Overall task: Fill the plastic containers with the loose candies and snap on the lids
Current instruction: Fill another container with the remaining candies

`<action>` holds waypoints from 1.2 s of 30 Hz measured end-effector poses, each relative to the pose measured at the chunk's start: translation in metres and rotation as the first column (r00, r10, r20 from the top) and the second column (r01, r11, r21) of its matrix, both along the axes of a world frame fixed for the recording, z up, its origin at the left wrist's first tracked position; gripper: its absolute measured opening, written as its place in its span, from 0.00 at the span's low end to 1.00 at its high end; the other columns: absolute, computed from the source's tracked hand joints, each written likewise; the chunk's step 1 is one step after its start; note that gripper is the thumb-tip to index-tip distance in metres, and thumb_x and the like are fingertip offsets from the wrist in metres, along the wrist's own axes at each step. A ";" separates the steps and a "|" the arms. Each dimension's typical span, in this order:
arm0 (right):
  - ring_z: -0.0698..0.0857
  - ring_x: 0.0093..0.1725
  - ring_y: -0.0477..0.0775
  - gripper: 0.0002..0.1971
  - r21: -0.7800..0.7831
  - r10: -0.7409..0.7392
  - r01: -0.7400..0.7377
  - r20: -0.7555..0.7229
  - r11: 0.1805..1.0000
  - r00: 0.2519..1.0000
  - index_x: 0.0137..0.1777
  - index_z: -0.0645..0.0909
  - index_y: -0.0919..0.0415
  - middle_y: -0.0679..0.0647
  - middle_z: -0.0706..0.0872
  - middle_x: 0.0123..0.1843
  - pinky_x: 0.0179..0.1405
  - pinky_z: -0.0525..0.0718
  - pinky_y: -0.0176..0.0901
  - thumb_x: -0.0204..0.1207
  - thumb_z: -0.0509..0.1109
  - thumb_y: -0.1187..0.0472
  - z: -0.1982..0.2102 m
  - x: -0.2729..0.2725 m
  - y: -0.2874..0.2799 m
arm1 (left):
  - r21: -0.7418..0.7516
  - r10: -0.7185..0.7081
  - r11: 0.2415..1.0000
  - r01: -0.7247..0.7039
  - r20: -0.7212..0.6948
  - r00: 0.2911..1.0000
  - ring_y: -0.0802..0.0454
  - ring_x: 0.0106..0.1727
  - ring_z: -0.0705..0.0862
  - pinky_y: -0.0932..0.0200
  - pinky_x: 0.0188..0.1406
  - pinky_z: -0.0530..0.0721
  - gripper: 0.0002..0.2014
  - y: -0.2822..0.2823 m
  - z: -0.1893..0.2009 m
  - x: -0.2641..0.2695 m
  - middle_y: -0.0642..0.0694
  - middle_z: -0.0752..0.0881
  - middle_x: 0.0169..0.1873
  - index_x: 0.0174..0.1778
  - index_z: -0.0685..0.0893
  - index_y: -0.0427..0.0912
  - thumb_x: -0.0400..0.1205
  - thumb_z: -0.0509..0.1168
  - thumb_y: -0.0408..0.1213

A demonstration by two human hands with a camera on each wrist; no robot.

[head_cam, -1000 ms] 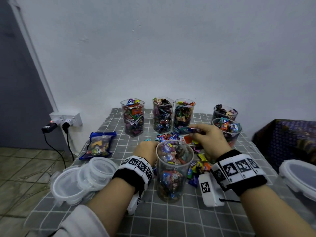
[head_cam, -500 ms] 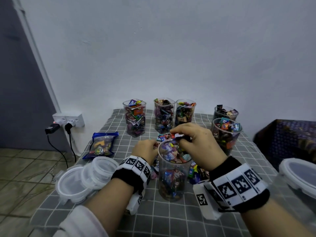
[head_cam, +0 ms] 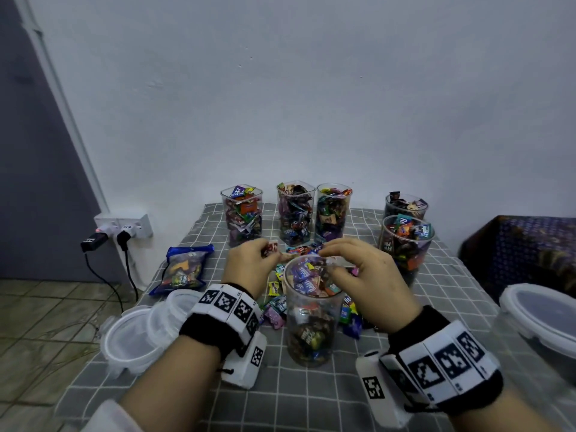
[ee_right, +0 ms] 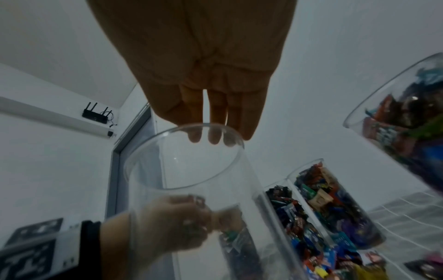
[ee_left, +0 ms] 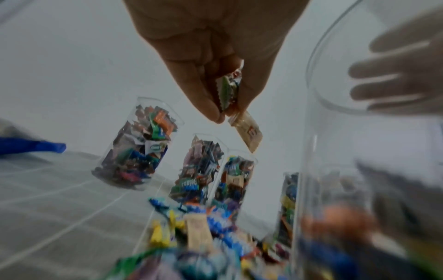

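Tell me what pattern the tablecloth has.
The tablecloth is grey with a grid of thin white lines, seen best in the head view.

Nearest container (head_cam: 310, 310) at table (head_cam: 311, 397) centre; loose candies (head_cam: 276, 308) behind it; five filled containers (head_cam: 296, 213) farther back; lids (head_cam: 137, 335) left.

White wall (head_cam: 280, 88), tiled floor (head_cam: 46, 313), wall socket (head_cam: 124, 224)

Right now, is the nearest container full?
Nearly full: in the head view, candies reach just below the rim of the nearest container, still lidless.
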State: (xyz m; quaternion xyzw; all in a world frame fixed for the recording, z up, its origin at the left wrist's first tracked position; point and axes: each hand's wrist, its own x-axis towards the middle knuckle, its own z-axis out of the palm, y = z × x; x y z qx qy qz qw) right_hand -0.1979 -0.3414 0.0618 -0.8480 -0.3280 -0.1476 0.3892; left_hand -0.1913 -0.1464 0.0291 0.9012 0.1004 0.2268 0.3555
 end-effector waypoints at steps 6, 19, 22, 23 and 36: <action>0.76 0.60 0.25 0.45 0.226 0.191 -0.086 -0.496 0.970 0.847 0.75 0.59 0.42 0.32 0.72 0.64 0.61 0.74 0.28 0.58 0.78 0.47 -0.019 0.001 -0.009 | -0.189 -0.069 0.977 0.103 0.178 0.982 0.37 0.40 0.87 0.37 0.44 0.87 0.02 0.005 0.035 -0.003 0.40 0.88 0.37 0.40 0.86 0.43 0.78 0.70 0.35; 0.82 0.63 0.43 0.42 0.316 0.297 -0.133 -0.558 0.939 0.775 0.68 0.69 0.48 0.48 0.82 0.64 0.66 0.79 0.43 0.53 0.83 0.47 -0.041 0.011 -0.009 | 0.249 -0.298 0.907 0.339 -0.188 0.936 0.48 0.33 0.76 0.55 0.32 0.69 0.07 -0.035 0.065 -0.027 0.41 0.82 0.30 0.37 0.83 0.37 0.75 0.70 0.38; 0.81 0.63 0.39 0.37 0.310 0.289 -0.129 -0.552 0.942 0.782 0.66 0.70 0.46 0.46 0.81 0.65 0.63 0.79 0.34 0.58 0.84 0.51 -0.041 0.010 -0.009 | 0.280 -0.295 0.897 0.342 -0.197 0.935 0.50 0.38 0.79 0.58 0.36 0.72 0.03 -0.038 0.064 -0.029 0.45 0.84 0.34 0.41 0.85 0.44 0.76 0.70 0.40; 0.81 0.62 0.38 0.36 0.306 0.285 -0.128 -0.549 0.943 0.786 0.65 0.69 0.44 0.45 0.81 0.64 0.60 0.79 0.31 0.58 0.83 0.50 -0.040 0.008 -0.009 | 0.276 -0.300 0.897 0.345 -0.193 0.934 0.50 0.41 0.81 0.57 0.39 0.76 0.06 -0.038 0.063 -0.029 0.45 0.87 0.38 0.44 0.87 0.44 0.76 0.71 0.41; 0.80 0.64 0.38 0.40 0.125 0.249 -0.217 -0.570 0.968 0.783 0.72 0.66 0.44 0.42 0.81 0.65 0.69 0.77 0.43 0.63 0.83 0.57 -0.031 0.013 -0.019 | -0.129 -0.269 0.948 0.292 0.171 0.948 0.60 0.44 0.86 0.58 0.51 0.86 0.04 -0.027 0.053 -0.026 0.57 0.89 0.40 0.45 0.87 0.52 0.78 0.70 0.38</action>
